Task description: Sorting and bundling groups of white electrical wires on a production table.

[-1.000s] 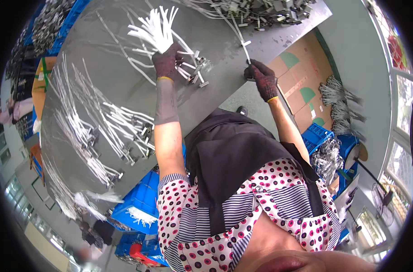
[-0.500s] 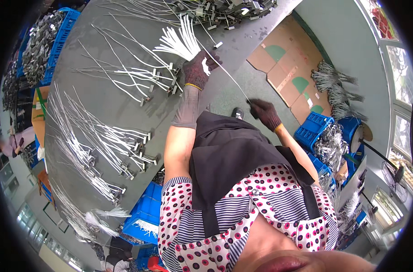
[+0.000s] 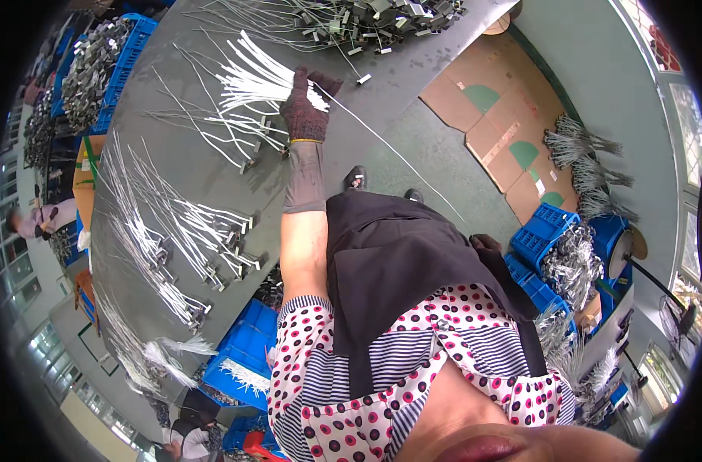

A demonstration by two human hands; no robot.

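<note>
My gloved left hand (image 3: 305,108) rests on the grey table (image 3: 212,173), shut on a fanned bundle of white wires (image 3: 247,81). One long thin wire (image 3: 401,158) runs taut from the table edge, past that hand, down toward my right hip. My gloved right hand (image 3: 486,243) is low beside the black apron and only its knuckles show. It grips the lower end of that wire.
A heap of wires with metal ends (image 3: 351,23) lies along the far table edge, and rows of white wires (image 3: 174,231) lie to the left. Blue crates (image 3: 551,231) stand on the right and another blue crate (image 3: 243,346) under the table. Cardboard sheets (image 3: 489,115) cover the floor. Another person (image 3: 35,219) works far left.
My right hand has pulled the long wire down and back from the table edge to my hip. My left hand stays on the white bundle while my view has shifted.
</note>
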